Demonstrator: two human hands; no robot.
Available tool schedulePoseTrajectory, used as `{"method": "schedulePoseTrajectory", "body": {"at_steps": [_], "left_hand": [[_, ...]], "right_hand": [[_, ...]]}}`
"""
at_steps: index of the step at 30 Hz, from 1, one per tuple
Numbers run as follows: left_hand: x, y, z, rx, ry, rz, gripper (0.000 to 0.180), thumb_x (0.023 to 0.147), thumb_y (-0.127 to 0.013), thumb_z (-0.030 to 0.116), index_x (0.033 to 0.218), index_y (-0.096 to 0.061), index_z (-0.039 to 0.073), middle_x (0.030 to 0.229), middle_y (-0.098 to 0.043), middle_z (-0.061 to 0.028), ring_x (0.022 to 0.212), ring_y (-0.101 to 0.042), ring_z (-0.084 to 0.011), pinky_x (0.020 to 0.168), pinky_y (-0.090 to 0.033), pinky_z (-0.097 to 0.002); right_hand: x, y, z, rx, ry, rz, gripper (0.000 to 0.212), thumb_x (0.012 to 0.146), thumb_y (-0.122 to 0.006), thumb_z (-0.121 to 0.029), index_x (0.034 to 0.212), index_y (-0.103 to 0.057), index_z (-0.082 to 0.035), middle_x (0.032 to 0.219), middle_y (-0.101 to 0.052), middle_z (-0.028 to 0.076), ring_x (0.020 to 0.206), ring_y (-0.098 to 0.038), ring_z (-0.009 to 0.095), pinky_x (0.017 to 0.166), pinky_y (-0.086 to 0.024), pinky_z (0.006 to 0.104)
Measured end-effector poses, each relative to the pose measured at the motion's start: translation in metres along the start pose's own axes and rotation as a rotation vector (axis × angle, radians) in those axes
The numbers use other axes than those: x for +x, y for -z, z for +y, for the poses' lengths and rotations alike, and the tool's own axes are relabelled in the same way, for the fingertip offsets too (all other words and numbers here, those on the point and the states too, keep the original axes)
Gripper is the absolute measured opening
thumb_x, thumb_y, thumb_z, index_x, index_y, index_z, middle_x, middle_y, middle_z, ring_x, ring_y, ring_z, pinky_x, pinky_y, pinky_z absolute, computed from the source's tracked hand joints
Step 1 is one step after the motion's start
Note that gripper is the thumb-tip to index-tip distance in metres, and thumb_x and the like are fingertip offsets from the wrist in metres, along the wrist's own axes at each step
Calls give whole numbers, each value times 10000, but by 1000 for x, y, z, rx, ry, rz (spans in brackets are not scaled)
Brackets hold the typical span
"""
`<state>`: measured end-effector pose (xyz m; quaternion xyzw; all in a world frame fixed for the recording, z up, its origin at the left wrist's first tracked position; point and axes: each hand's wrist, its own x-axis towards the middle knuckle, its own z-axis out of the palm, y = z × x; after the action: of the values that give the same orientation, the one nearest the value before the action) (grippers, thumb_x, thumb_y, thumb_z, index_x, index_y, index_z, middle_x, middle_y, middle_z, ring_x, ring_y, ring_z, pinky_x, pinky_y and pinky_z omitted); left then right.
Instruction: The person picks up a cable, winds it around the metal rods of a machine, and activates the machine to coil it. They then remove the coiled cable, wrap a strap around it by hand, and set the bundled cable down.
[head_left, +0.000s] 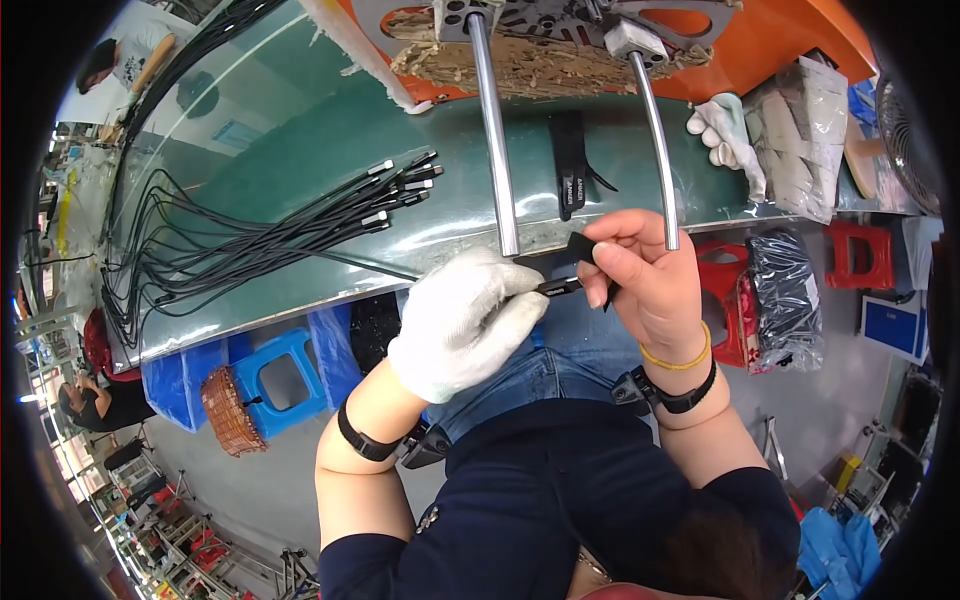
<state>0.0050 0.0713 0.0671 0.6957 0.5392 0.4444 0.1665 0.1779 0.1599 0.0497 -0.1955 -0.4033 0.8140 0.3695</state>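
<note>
My left hand (458, 325), in a white knit glove, is closed around a black cable (562, 287) whose plug end sticks out past the fingertips. Bare, with a yellow band at the wrist, my right hand (652, 285) pinches a short black strap (580, 247) between thumb and fingers, close beside that plug. Both hands are over the table's near edge. Beyond them lies a small stack of black cable straps (572, 170). To the left, a bundle of black cables (270, 232) spreads over the green table, plugs pointing right.
Two metal rods (494, 140) (655, 150) from a machine reach toward me, one on each side of the straps. A white glove (728, 145) and plastic-wrapped packages (800, 135) lie at the far right. Below the table stand a blue stool (285, 375) and red stools (858, 255).
</note>
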Motion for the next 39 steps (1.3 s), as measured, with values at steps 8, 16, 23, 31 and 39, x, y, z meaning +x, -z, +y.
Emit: {"method": "schedulePoseTrajectory", "body": {"at_steps": [8, 16, 23, 31, 39], "left_hand": [[-1, -3, 5, -88, 111, -15, 104, 734, -658, 89, 809, -610, 37, 634, -526, -95, 541, -525, -234, 494, -414, -324], [0, 1, 6, -63, 166, -90, 121, 754, -640, 110, 842, -611, 32, 654, -541, -103, 562, -545, -242, 516, -435, -325], [20, 25, 56, 33, 134, -250, 202, 720, -669, 133, 876, -608, 19, 682, -571, -109, 602, -573, -256, 546, -461, -324], [102, 44, 41, 435, -175, 140, 276, 700, -689, 48, 969, -627, 30, 700, -601, -60, 579, -556, -174, 555, -453, -246], [106, 51, -8, 512, -300, 335, 174, 710, -695, 108, 865, -645, 47, 722, -592, -92, 642, -600, -234, 563, -490, -295]], "right_hand": [[-8, -3, -6, 36, 57, -43, 181, 807, -581, 55, 987, -587, 63, 768, -606, 98, 617, -591, 140, 579, -485, 229], [-10, -5, -14, -450, 252, -114, 175, 754, -613, 59, 929, -616, 45, 780, -578, 141, 582, -587, 175, 517, -463, 263], [-5, -26, -37, -889, 577, -505, 206, 671, -667, 17, 876, -653, 22, 698, -611, 144, 593, -586, 198, 521, -433, 303], [53, -22, -86, -696, 404, 130, 193, 762, -604, 12, 952, -609, 49, 819, -639, 109, 683, -601, 148, 668, -470, 239], [88, -2, -70, -529, 519, 174, 174, 827, -595, -23, 985, -603, 49, 829, -643, 103, 693, -594, 108, 654, -467, 199]]}}
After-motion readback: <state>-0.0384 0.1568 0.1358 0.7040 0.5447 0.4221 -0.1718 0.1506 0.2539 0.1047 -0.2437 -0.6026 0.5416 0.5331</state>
